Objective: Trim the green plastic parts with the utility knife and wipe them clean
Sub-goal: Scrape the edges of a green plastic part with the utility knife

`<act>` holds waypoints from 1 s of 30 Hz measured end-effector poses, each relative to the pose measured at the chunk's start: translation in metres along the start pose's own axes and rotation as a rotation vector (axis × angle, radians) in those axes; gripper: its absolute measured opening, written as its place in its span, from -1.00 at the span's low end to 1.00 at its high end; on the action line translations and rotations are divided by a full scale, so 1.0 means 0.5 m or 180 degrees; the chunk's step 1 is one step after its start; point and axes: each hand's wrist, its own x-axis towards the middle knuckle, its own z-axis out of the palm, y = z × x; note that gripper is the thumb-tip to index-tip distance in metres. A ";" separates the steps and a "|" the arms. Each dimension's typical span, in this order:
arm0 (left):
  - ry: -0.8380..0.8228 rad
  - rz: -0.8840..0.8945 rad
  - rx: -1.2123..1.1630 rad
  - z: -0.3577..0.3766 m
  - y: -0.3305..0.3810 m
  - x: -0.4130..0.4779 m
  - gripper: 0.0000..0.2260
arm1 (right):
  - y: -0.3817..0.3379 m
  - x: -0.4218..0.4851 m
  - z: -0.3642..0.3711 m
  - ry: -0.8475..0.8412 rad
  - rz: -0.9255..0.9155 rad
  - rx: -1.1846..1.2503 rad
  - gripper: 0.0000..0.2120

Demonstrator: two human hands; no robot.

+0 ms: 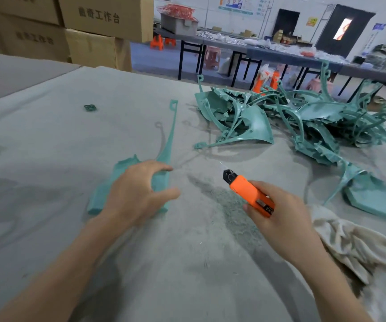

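A green plastic part [161,156] with a long thin arm lies flat on the grey cloth-covered table [47,140]. My left hand [138,191] hovers over its wide lower end with fingers spread and curved; whether it touches the part I cannot tell. My right hand [280,212] grips an orange utility knife [250,194], its blade out and pointing up-left, a short way right of the part. A beige wiping rag [354,247] lies crumpled at the right.
A tangled heap of green parts [299,119] fills the right rear of the table, and one flat part [378,198] lies near the rag. Green shavings [231,205] litter the cloth. A small green scrap [90,108] sits far left. Cardboard boxes [99,24] stand behind.
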 end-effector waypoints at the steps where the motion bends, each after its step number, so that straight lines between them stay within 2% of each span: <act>1: 0.0164 -0.0053 -0.0533 0.005 0.011 -0.001 -0.43 | -0.005 -0.001 0.001 0.0031 -0.0059 -0.0012 -0.66; 3: 0.0186 -0.0213 -0.1501 0.024 0.037 -0.006 -0.56 | -0.015 -0.005 0.003 0.0048 -0.0194 0.0021 -0.64; 5: -0.0176 -0.0475 -0.2252 0.046 0.065 -0.014 -0.61 | -0.026 -0.008 0.006 0.0012 -0.0309 0.0080 -0.62; 7: -0.0500 -0.0673 -0.2701 0.065 0.081 -0.021 -0.64 | -0.035 -0.011 0.008 -0.0048 -0.0435 0.0116 -0.61; 9: -0.0558 -0.0728 -0.2955 0.078 0.086 -0.025 -0.63 | -0.042 -0.015 0.009 -0.0116 -0.0521 0.0105 -0.61; 14: -0.0520 -0.0850 -0.3197 0.080 0.080 -0.027 -0.62 | -0.046 -0.017 0.011 -0.0167 -0.0620 0.0004 -0.60; 18: -0.0592 -0.0889 -0.3273 0.072 0.079 -0.024 -0.83 | -0.042 -0.014 0.012 -0.0100 -0.0694 -0.0010 -0.60; 26: -0.0502 -0.0894 -0.3480 0.061 0.075 -0.020 -0.75 | -0.028 -0.013 0.012 -0.0128 -0.0591 0.0172 -0.63; 30: -0.0465 -0.0944 -0.3468 0.054 0.070 -0.017 -0.81 | -0.024 -0.010 0.010 -0.0177 -0.0538 0.0122 -0.65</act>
